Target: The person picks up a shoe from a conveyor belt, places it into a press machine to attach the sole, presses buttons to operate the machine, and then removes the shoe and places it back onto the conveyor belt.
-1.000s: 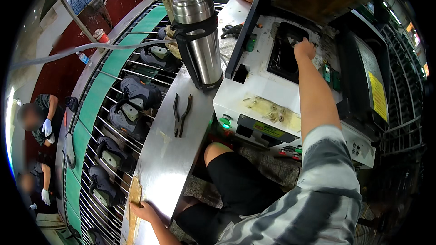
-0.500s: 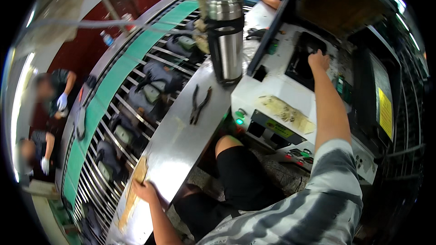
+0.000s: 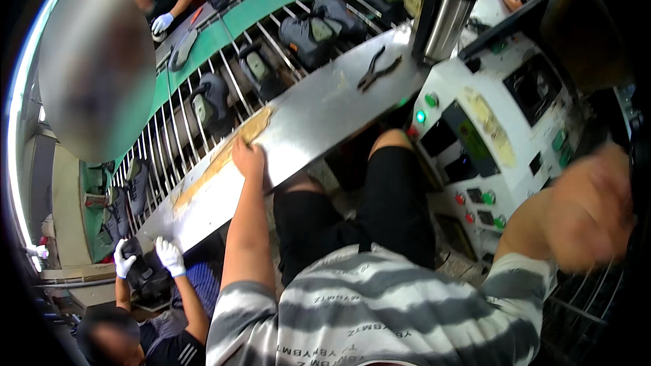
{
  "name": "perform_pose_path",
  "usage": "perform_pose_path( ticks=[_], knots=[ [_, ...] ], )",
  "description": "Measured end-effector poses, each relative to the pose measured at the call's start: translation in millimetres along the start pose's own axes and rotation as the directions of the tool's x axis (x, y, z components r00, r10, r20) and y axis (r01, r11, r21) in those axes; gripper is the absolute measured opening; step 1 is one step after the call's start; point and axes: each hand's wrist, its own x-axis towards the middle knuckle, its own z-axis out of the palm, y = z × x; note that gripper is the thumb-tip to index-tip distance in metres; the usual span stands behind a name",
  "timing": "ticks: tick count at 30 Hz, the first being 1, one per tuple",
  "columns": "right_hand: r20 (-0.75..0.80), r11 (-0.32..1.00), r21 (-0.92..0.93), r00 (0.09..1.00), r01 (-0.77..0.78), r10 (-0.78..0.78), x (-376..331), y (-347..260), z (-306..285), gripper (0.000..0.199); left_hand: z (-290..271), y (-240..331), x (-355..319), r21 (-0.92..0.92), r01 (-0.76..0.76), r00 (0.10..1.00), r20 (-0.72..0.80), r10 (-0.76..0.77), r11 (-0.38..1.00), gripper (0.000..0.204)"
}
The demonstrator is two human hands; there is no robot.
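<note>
My left hand (image 3: 249,157) rests on a metal ledge (image 3: 308,129), its fingers lying against a strip of tan tape (image 3: 224,156) and holding nothing. My right hand (image 3: 593,207) is raised at the far right, in front of the white machine (image 3: 468,142); motion blur hides its fingers. Black-handled pliers (image 3: 378,73) lie on the ledge, apart from both hands. Farther along, a steel tumbler (image 3: 444,20) with a black handle stands at the ledge's end, beside the machine.
Dark grey shoes (image 3: 305,37) sit on a roller conveyor beyond the ledge, with a green strip (image 3: 227,30) behind. Green and red buttons (image 3: 488,196) dot the machine's front. A gloved co-worker (image 3: 169,257) handles something dark at lower left; another person (image 3: 173,10) is across the conveyor.
My right hand has come out of the machine's dark recess, back toward me and to the right. My left hand stays on the ledge by the tape. The view has swung left.
</note>
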Motion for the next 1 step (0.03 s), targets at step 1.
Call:
perform_pose_path(
  ticks=[1],
  knots=[
    [-0.006, 0.985, 0.172, 1.000, -0.023, 0.025, -7.9, 19.3, 38.1, 0.046, -38.2, -49.8, -37.6, 0.130, 0.108, 0.994, -0.014, -0.107, 0.986, 0.047]
  ],
)
